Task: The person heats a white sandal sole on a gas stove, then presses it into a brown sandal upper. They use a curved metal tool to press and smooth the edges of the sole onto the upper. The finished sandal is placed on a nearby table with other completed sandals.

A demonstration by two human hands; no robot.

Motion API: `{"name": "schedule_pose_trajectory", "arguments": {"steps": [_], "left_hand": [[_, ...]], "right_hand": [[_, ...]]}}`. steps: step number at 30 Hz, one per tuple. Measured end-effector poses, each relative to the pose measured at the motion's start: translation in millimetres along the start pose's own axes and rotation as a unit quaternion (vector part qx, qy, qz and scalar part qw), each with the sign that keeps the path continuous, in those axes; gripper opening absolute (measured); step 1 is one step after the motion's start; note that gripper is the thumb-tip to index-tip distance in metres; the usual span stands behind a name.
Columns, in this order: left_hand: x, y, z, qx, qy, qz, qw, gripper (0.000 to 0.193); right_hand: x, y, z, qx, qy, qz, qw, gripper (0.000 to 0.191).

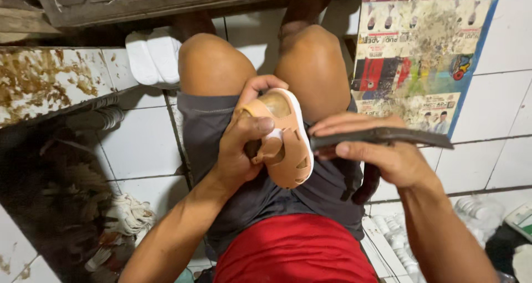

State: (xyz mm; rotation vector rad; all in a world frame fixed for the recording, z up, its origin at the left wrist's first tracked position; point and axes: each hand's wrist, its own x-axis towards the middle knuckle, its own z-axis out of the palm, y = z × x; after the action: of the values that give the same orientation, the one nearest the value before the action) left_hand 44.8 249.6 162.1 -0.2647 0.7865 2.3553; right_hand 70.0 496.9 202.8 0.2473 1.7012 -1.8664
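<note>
In the lap, over a red shirt hem [293, 250] and grey shorts [216, 122], the left hand [241, 141] is clamped around a small tan sandal [288, 150] with a white sole edge, thumb across the strap, fingers curled behind the heel. The sandal sits upright-tilted between the knees, toe end down. The right hand [382, 155] is closed on a dark flat tool [388, 136], its near end just beside the sandal's sole edge; contact can't be confirmed. Progress, judged: sandal looks assembled, upper and sole joined, so work seems at the edge or finishing stage; how much edge remains is not visible. Further out: white tiled floor [144, 144], white soles [155, 55] by the left knee, a stained printed sheet [421, 50] on the right, a wooden beam [166, 3] at the top.
</note>
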Motion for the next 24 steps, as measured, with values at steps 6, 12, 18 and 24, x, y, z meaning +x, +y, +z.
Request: {"name": "schedule_pose_trajectory", "arguments": {"steps": [6,12,18,24], "left_hand": [[0.9,-5.3,0.9,0.025,0.02,0.022,0.999,0.059],[1.5,-14.2,3.6,0.005,0.048,0.062,0.997,0.058],[1.1,-12.7,11.0,-0.015,0.051,0.059,0.997,0.052],[2.4,-24.0,17.6,-0.034,0.129,0.123,0.983,0.044]], "right_hand": [[-13.8,20.6,6.0,-0.027,0.027,-0.055,0.998,0.032],[-34.2,32.3,10.9,-0.039,0.059,-0.078,0.994,0.032],[-40.2,49.2,17.2,0.096,0.051,-0.076,0.991,0.039],[-59.9,62.5,33.6,0.126,0.139,-0.106,0.976,0.042]]}}
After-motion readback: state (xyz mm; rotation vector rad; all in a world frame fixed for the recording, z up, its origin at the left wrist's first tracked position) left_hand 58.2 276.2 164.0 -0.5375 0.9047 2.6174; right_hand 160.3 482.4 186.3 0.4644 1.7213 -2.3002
